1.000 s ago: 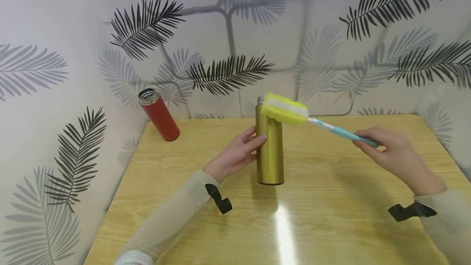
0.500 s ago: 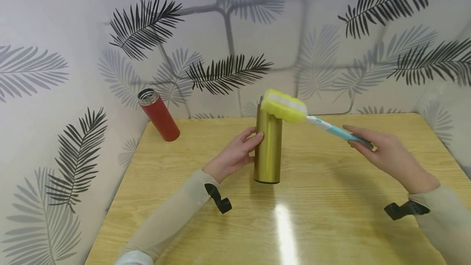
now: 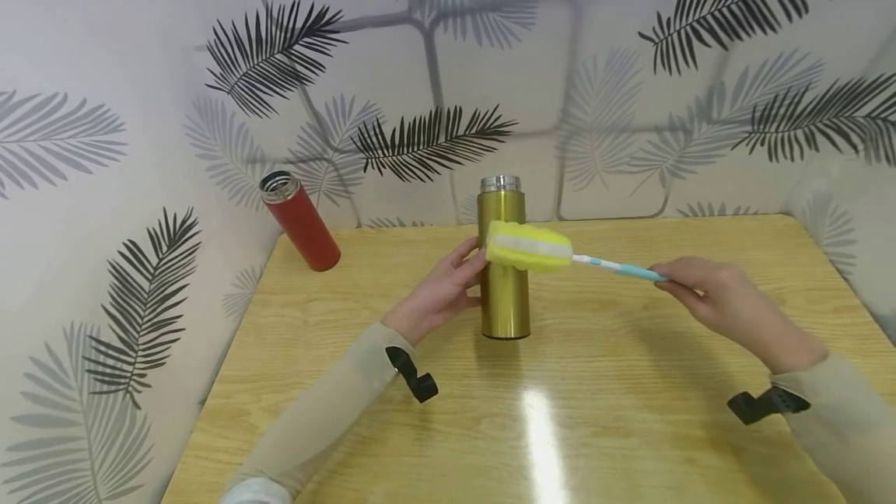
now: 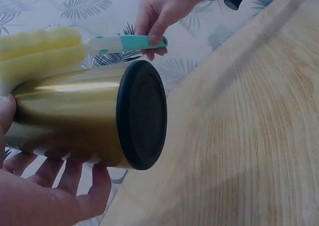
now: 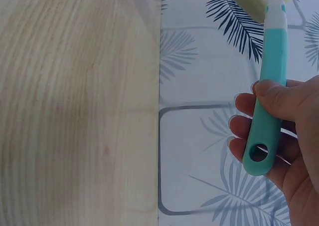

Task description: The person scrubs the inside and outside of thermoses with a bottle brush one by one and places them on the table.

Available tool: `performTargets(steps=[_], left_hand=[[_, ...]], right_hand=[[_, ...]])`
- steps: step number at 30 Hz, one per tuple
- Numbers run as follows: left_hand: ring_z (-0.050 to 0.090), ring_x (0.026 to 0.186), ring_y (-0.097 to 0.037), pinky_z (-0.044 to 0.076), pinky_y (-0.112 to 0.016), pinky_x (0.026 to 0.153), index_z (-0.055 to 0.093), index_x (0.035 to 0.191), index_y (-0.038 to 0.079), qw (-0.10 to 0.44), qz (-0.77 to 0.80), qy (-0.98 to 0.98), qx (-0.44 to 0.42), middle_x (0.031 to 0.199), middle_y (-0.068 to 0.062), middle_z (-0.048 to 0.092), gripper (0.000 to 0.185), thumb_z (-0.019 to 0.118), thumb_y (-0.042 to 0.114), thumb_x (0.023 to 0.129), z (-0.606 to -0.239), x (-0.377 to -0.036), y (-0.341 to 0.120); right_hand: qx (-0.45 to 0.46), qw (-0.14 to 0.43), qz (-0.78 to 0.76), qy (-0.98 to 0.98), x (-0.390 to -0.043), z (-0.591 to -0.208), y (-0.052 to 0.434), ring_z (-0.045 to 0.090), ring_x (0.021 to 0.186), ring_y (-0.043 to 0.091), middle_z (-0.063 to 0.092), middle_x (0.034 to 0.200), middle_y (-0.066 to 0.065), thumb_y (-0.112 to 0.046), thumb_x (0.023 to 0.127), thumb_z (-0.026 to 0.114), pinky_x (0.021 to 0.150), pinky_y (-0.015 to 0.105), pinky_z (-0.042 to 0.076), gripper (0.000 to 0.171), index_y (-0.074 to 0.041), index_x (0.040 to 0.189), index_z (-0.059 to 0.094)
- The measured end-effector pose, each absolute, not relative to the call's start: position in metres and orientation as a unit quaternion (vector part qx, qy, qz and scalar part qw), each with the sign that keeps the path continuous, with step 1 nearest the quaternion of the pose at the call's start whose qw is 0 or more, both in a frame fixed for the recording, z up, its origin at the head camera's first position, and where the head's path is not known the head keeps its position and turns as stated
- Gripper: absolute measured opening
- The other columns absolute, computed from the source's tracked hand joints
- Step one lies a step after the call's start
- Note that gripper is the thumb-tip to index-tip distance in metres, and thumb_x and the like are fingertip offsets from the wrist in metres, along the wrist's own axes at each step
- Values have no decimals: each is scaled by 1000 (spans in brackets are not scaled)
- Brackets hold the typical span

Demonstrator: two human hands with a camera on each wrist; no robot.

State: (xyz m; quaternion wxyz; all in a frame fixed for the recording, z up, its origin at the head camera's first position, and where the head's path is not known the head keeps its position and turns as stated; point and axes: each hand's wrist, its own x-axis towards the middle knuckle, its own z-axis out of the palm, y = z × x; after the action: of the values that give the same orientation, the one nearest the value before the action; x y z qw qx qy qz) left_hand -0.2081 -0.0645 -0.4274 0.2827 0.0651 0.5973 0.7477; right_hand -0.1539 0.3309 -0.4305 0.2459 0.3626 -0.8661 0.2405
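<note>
Nearest the camera, on the wooden worktop (image 3: 602, 426), both forearms reach in w/ black straps at the wrists. Right hand (image 3: 721, 306) is right of the gold flask and grips the teal handle of a sponge brush (image 3: 553, 251), thumb on top, fingers curled under. The brush's yellow sponge head lies against the flask's front, approx. mid-height. Left hand (image 3: 444, 294) holds the gold flask (image 3: 502, 286) from its left side, fingers wrapped round the body, thumb near the sponge. Flask stands upright at the worktop's middle, silver rim on top, no lid. Further back, left of the gold flask, a red flask (image 3: 302, 222) leans by the leaf-patterned wall (image 3: 630, 99), also open at the top.
</note>
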Motion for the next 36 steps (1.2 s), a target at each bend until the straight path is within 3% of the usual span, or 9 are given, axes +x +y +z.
performTargets(steps=[5, 16, 26, 30, 31, 33, 36], left_hand=[[46, 141, -33, 37, -68, 111, 31, 163, 21, 262, 763, 589, 52, 148, -17, 52, 55, 48, 32, 112, -426, -215, -69], [41, 144, -37, 33, -72, 110, 30, 161, 22, 226, 801, 553, 44, 153, -19, 46, 51, 46, 31, 113, -424, -230, -79], [41, 142, -39, 34, -70, 112, 22, 166, 24, 273, 796, 533, 86, 159, -21, 38, 55, 39, 30, 114, -424, -227, -75], [45, 137, -34, 37, -66, 112, 18, 167, 24, 294, 793, 524, 102, 157, -18, 41, 57, 37, 31, 114, -426, -222, -74], [47, 136, -33, 37, -65, 112, 18, 167, 23, 299, 791, 522, 107, 156, -18, 42, 58, 38, 32, 114, -427, -221, -74], [47, 133, -31, 37, -63, 113, 17, 167, 22, 311, 789, 517, 114, 154, -16, 43, 74, 55, 41, 107, -428, -218, -73], [47, 132, -30, 34, -62, 115, 17, 167, 21, 330, 780, 516, 131, 152, -15, 43, 108, 79, 56, 86, -429, -214, -71]], right_hand=[[381, 235, 240, -861, -152, -437, 329, 70, 77, 15, 76, 93, 1, -51, 105, 39, 69, 15, 52, 62, -3, 107, 79], [403, 250, 210, -855, -148, -441, 325, 71, 78, 23, 75, 93, 4, -47, 110, 36, 70, 19, 55, 64, 0, 104, 78], [358, 275, 205, -869, -151, -436, 327, 69, 81, 21, 75, 95, 3, -51, 109, 37, 74, 19, 54, 61, -4, 110, 77], [336, 280, 209, -875, -153, -432, 329, 70, 84, 25, 76, 98, 6, -52, 107, 36, 75, 23, 53, 64, -3, 112, 77], [332, 283, 210, -875, -154, -430, 329, 70, 84, 25, 76, 98, 7, -52, 107, 37, 76, 22, 52, 64, -2, 112, 76], [327, 291, 213, -874, -156, -428, 330, 70, 85, 28, 77, 99, 9, -51, 107, 37, 77, 22, 52, 65, 0, 112, 76], [319, 300, 217, -873, -158, -423, 330, 70, 86, 30, 77, 98, 11, -52, 107, 37, 80, 19, 49, 66, 1, 112, 76]])
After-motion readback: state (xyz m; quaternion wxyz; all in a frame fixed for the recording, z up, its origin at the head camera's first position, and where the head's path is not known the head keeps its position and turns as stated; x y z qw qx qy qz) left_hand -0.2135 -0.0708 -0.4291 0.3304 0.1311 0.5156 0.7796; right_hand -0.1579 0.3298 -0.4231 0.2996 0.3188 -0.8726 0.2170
